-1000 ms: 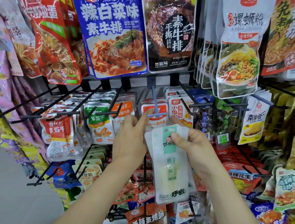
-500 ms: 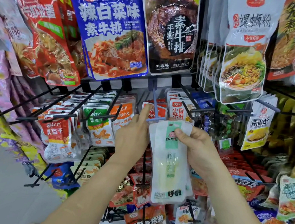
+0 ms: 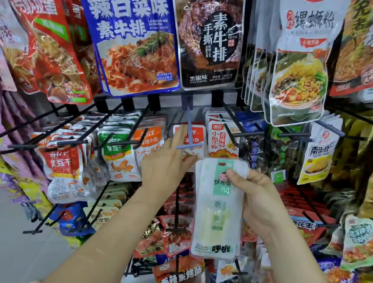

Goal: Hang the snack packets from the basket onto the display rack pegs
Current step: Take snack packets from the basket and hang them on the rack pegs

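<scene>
Black pegs (image 3: 292,135) on a display rack (image 3: 129,103) carry large snack bags (image 3: 131,35) along the top row and small packets (image 3: 116,155) crowded below, a blue peg (image 3: 190,128) jutting between them.

The long white plastic snack packet (image 3: 217,211) carries a pale mint-green stripe down its middle, a small pink cartoon face and black lettering at the foot. The slim blue plastic peg (image 3: 189,128) above it is periwinkle. The large glossy blue pouch (image 3: 131,35) overhead shows white characters over orange-red food.
</scene>
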The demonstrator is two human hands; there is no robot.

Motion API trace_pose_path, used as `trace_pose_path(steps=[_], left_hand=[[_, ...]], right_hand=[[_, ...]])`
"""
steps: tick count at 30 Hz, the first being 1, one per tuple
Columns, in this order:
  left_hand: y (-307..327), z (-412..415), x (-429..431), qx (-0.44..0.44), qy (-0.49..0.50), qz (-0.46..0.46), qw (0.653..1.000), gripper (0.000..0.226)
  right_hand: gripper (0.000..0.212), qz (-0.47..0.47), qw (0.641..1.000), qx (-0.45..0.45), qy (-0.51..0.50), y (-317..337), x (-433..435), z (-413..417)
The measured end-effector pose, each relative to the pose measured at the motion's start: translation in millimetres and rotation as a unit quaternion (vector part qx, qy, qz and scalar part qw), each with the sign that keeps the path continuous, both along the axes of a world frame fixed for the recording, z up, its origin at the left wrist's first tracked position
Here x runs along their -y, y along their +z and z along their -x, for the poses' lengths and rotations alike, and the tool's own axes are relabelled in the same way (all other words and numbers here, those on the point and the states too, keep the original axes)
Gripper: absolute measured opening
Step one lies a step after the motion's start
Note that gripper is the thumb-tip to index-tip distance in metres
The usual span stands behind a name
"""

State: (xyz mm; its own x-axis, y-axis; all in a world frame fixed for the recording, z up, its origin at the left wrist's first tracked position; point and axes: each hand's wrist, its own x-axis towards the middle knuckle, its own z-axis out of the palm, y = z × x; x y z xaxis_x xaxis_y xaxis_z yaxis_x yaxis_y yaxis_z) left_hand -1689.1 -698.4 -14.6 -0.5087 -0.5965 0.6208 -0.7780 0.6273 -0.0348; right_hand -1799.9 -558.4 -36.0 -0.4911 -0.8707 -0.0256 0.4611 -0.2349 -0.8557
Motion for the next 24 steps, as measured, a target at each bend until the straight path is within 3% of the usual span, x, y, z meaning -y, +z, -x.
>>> trace_pose_path(steps=[2, 6, 9, 11, 13, 15, 18, 20, 22, 24], left_hand=[[-3.4, 0.1, 1.0, 0.034, 0.001, -0.005, 0.999, 0.086], [9.8, -0.4, -2.7, 0.044, 0.063, 0.075, 0.994, 0.089], [-2.7, -4.3, 1.6, -0.05, -0.042, -0.083, 0.994, 0.078], [-7.7, -12.6, -7.4, -0.19, -0.132, -0.203, 0.951, 0.055], [-12.5, -25.3, -28.6, -0.331, -0.192, -0.329, 0.863, 0.018], [-13.3, -36.5, -58.8, -0.391, -0.233, -0.437, 0.776, 0.013], [-14.6, -40.8, -89.5, -0.371, -0.272, -0.511, 0.725, 0.008], [-12.9, -42.3, -98.0, -0.407, -0.259, -0.537, 0.692, 0.01], [-8.7, -47.0, -101.3, -0.45, -0.241, -0.542, 0.667, 0.008], [-5.4, -53.9, -100.6, -0.489, -0.224, -0.551, 0.638, 0.004]], right_hand=[[0.022, -0.006, 1.0, 0.002, -0.019, 1.5, -2.6, -3.1], [0.02, -0.025, 0.997, 0.0, -0.072, 3.1, -10.3, -8.7], [0.019, -0.027, 0.994, 0.0, -0.103, 4.6, -17.2, -13.4], [0.014, -0.026, 0.993, -0.003, -0.117, 6.5, -21.7, -16.7], [0.01, -0.028, 0.991, -0.016, -0.132, 8.0, -25.9, -18.8], [0.011, -0.024, 0.991, -0.036, -0.13, 11.1, -30.5, -23.3], [0.011, -0.006, 0.992, -0.057, -0.113, 15.7, -34.2, -35.9], [0.012, 0.005, 0.995, -0.06, -0.084, 17.2, -37.8, -41.1], [0.026, -0.008, 0.997, -0.07, -0.019, 18.8, -46.9, -42.3], [0.032, -0.042, 0.991, -0.12, 0.044, 16.4, -58.6, -42.7]])
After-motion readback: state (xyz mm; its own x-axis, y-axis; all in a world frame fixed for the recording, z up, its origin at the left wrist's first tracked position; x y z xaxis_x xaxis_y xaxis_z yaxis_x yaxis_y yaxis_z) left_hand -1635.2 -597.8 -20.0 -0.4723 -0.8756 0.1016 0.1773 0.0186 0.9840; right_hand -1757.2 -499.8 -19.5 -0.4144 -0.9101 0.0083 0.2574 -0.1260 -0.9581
